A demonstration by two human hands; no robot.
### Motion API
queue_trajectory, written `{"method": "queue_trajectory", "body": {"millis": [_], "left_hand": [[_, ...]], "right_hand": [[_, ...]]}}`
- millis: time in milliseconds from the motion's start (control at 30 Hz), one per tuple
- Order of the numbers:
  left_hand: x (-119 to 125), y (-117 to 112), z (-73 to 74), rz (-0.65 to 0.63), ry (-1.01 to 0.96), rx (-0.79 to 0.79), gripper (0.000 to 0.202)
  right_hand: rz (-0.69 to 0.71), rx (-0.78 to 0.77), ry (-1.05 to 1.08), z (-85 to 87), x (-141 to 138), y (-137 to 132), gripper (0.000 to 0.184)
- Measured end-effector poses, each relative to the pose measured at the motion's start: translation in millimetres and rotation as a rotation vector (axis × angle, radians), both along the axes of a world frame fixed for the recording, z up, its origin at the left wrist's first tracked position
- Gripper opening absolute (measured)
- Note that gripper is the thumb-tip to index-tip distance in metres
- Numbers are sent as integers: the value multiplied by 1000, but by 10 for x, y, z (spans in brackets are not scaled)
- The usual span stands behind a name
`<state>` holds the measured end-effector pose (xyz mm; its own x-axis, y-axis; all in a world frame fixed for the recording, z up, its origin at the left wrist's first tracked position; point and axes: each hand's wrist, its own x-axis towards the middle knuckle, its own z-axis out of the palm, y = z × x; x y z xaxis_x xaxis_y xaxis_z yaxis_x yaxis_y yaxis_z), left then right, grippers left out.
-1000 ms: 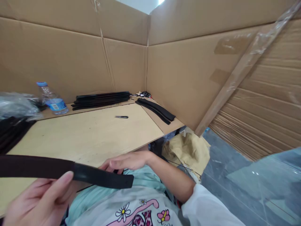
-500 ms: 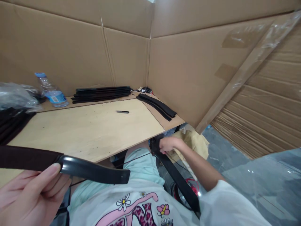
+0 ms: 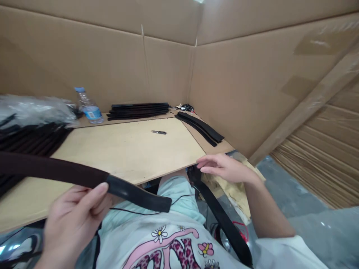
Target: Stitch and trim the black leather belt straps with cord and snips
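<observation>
My left hand (image 3: 81, 211) pinches a long, curved black plastic strip (image 3: 140, 194) between thumb and fingers. Dark brown-black fabric (image 3: 56, 170) covers the strip's left part, while its right end is bare and glossy. At the table's front right corner, my right hand (image 3: 221, 168) is held in the air with its fingers stretched out and nothing in it. Below that hand, another long black strip (image 3: 221, 216) slants down beside my leg; its upper end lies in shadow. A thin black cord (image 3: 183, 198) crosses over my lap.
On the wooden table (image 3: 126, 149) lie small thread snips (image 3: 159, 132). Stacked dark strips (image 3: 137, 111) line the back, with more strips (image 3: 36, 138) at left and black curved pieces (image 3: 200, 127) at right. A water bottle (image 3: 92, 112) stands by plastic bags (image 3: 36, 110). Cardboard walls (image 3: 238, 74) enclose the table.
My right hand has opened and risen from the dark shape under the table corner. My left hand has moved right and the strip with it. The view has turned left.
</observation>
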<state>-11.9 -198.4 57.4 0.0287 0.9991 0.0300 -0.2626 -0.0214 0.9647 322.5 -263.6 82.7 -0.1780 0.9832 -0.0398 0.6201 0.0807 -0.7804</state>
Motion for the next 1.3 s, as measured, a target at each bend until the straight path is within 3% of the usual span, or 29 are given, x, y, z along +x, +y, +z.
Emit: {"method": "queue_trajectory", "body": {"millis": [67, 133, 233, 333, 500, 633, 833, 1033, 1300], "left_hand": [[52, -20, 24, -75, -59, -63, 48], [77, -21, 13, -143, -68, -70, 41], [65, 3, -42, -228, -46, -31, 38], [33, 34, -78, -288, 4, 0, 37], [40, 47, -42, -319, 24, 61, 35], [61, 23, -2, -286, 72, 139, 34], [81, 3, -21, -359, 168, 145, 26], [87, 5, -30, -422, 86, 132, 24], [129, -6, -35, -360, 34, 135, 27]], "right_hand": [[93, 52, 325, 38, -381, 90, 30], [201, 6, 551, -5, -797, 188, 35], [283, -34, 692, -134, -1338, 346, 46], [403, -142, 832, -207, -1641, 471, 36], [317, -31, 777, -219, -1710, 500, 30], [250, -26, 774, -276, -1666, 462, 45], [301, -31, 735, -228, -1629, 498, 45], [216, 30, 774, -252, -1711, 511, 47], [98, 70, 770, -335, -1815, 501, 52]]}}
